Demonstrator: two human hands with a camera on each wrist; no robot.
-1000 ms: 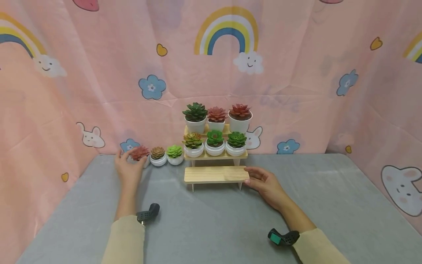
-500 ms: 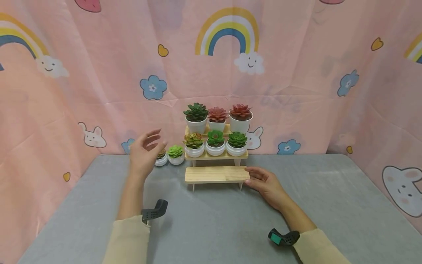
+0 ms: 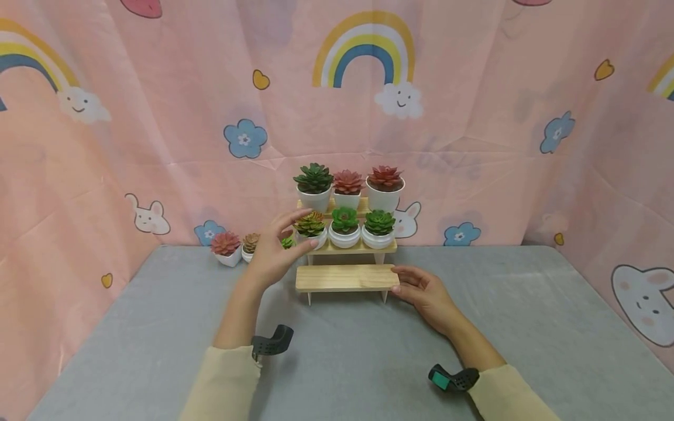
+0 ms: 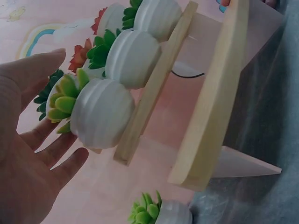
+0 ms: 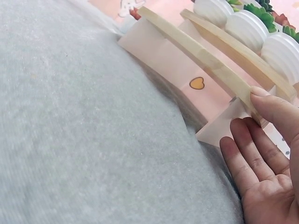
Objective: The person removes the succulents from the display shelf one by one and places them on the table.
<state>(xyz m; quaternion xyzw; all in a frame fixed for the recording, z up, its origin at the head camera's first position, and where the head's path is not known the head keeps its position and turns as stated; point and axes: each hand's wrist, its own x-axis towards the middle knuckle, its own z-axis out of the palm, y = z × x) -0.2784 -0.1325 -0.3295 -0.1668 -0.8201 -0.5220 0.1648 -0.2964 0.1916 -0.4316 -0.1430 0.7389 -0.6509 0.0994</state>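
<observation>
My left hand (image 3: 276, 248) reaches toward the yellow-green potted succulent (image 3: 310, 224) at the left of the middle tier. In the left wrist view its thumb and fingers spread around that plant's leaves (image 4: 63, 100), with a gap at the thumb. My right hand (image 3: 429, 295) holds the right end of the lowest wooden shelf (image 3: 344, 278), thumb at the front corner and index finger at the back. In the right wrist view the thumb (image 5: 271, 100) lies on the shelf's end, the other fingers below. Two green succulents (image 3: 344, 225) in white pots stand beside the yellow-green one.
Three larger potted succulents (image 3: 347, 184) fill the top tier. Left of the stand, a red succulent (image 3: 226, 245), a brown one (image 3: 250, 244) and a light green one (image 3: 286, 240) stand on the grey cloth (image 3: 368, 362), partly behind my left hand. A pink curtain (image 3: 474, 70) hangs behind.
My left hand has left the red succulent at the far left and moved right to the yellow-green one on the middle tier. My right hand has stayed at the lowest shelf.
</observation>
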